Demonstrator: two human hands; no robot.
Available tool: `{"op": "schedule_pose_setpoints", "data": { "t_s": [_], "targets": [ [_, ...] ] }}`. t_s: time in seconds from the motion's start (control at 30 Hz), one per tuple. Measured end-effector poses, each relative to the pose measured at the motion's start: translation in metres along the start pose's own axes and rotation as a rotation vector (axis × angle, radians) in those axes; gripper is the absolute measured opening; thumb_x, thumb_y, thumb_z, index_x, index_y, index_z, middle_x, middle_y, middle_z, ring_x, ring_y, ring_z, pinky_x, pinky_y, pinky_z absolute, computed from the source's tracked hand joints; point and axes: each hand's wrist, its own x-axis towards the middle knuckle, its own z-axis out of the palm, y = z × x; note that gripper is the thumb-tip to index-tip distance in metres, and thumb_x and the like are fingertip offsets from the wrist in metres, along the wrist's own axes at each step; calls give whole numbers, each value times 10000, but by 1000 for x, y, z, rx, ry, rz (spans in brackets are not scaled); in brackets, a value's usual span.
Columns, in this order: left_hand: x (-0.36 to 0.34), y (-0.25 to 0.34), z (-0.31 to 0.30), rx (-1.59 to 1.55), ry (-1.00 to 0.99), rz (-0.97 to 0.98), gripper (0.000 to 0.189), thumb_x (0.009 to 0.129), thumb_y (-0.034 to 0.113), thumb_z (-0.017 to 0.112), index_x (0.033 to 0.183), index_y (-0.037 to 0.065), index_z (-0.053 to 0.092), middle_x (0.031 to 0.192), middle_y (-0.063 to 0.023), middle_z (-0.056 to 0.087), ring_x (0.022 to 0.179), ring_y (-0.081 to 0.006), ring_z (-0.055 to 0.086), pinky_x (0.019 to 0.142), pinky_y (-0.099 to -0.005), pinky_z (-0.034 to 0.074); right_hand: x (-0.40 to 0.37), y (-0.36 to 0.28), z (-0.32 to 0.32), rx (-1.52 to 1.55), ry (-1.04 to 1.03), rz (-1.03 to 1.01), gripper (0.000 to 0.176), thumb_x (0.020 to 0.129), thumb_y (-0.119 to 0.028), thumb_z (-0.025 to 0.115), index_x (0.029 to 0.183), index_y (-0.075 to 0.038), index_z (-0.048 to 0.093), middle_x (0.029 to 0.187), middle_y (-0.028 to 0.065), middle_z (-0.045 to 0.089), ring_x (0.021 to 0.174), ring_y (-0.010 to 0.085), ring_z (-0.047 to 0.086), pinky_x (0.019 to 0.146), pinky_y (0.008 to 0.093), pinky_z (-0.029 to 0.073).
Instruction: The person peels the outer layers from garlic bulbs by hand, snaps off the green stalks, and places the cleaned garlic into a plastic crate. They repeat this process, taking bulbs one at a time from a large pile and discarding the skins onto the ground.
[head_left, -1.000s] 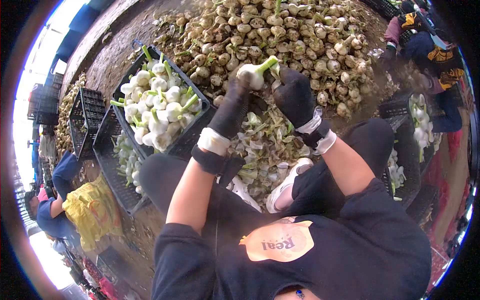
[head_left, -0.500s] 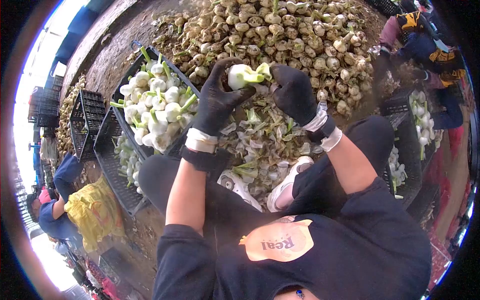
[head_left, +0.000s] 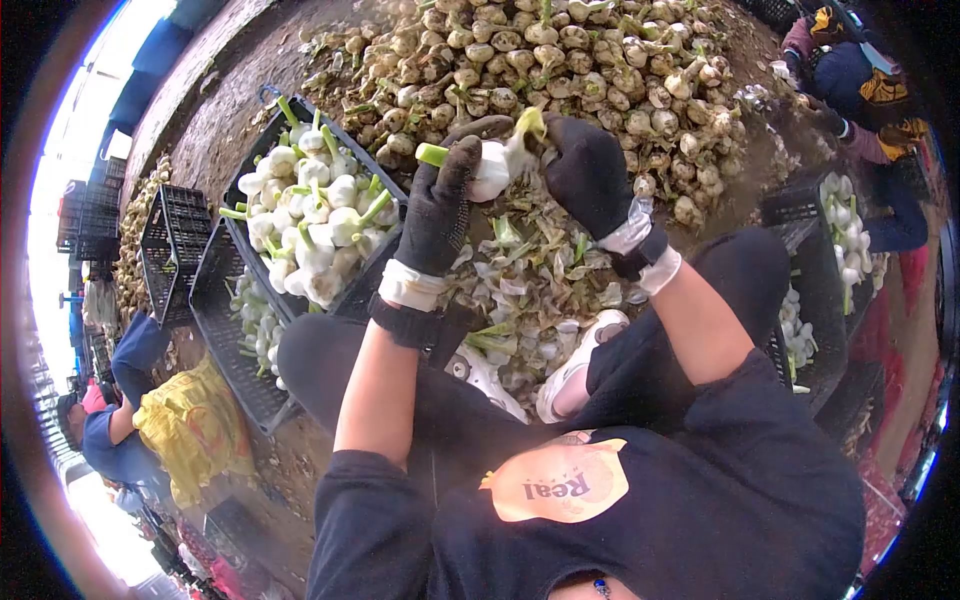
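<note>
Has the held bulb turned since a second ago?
Yes. The bulb has rotated: its green stem, earlier pointing away from the black crate, now points toward it.

A white, peeled bulb is lying on its side in the air, with the gloved left hand wrapping around it. Its cut green stem is poking out to the left past the fingers. A loose pale-green skin is sticking up at its right end, touching the gloved right hand.
</note>
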Motion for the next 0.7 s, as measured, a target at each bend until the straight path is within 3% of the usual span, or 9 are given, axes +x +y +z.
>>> {"op": "schedule_pose_setpoints", "data": {
  "t_s": [0.1,0.17,0.23,0.27,0.3,0.37,0.5,0.53,0.7],
  "targets": [
    [-2,14,-1,403,7,87,394,1040,291,476,1326,32,555,1203,-76,626,972,-129,606,826,-250,512,-4,26,8,26,-60,-56,307,818,-210,704,1066,-32,670,913,201,676,839,388,654,702,431,530],
    [-1,8,-16,429,-77,83,402,1040,260,486,1363,25,523,1220,-83,622,954,-138,615,824,-250,515,-21,24,14,-10,-215,-29,337,813,-197,720,1103,-36,658,939,187,674,850,380,648,744,438,527],
    [0,8,-18,605,-31,285,417,1013,217,549,1391,48,501,1189,-84,625,940,-130,614,801,-256,523,-31,16,20,-116,-516,-218,372,799,-165,736,1139,-39,649,993,175,672,865,370,651,774,433,528],
    [-4,5,-14,-131,102,-184,483,966,181,628,1416,83,483,1138,-81,628,951,-128,607,802,-265,527,-37,13,20,16,-432,-181,394,800,-100,723,1181,-42,639,1034,164,672,909,355,659,797,413,532],
    [-3,7,-14,-130,105,-187,483,966,181,628,1416,83,483,1138,-81,628,951,-128,607,802,-265,527,-34,12,20,20,-435,-180,394,800,-100,723,1181,-42,639,1034,164,672,909,355,659,797,413,532],
    [-2,7,-13,-155,148,-333,573,919,165,694,1437,94,459,1110,-71,617,946,-122,595,807,-264,524,-20,6,10,150,-116,-96,392,805,-46,697,1192,-55,644,1069,167,677,954,346,663,817,396,532],
    [4,7,-3,167,95,4,792,755,112,843,1443,95,451,1129,-40,574,976,-136,569,866,-287,501,2,-40,-24,69,-58,-12,263,788,-75,730,1051,-77,713,1004,149,704,872,319,692,740,373,551],
    [4,10,-1,205,97,0,877,664,114,895,1429,107,466,1099,-37,569,1003,-151,564,891,-301,489,2,-41,-23,76,-2,-51,228,783,-133,751,1006,-90,726,937,134,708,812,319,693,687,367,552],
    [0,18,-5,459,56,55,874,616,111,914,1387,96,503,1064,-36,568,985,-155,564,880,-299,489,0,-34,-26,24,-96,-160,230,749,-170,767,965,-100,728,876,131,697,776,325,683,658,374,543]
  ]
}}
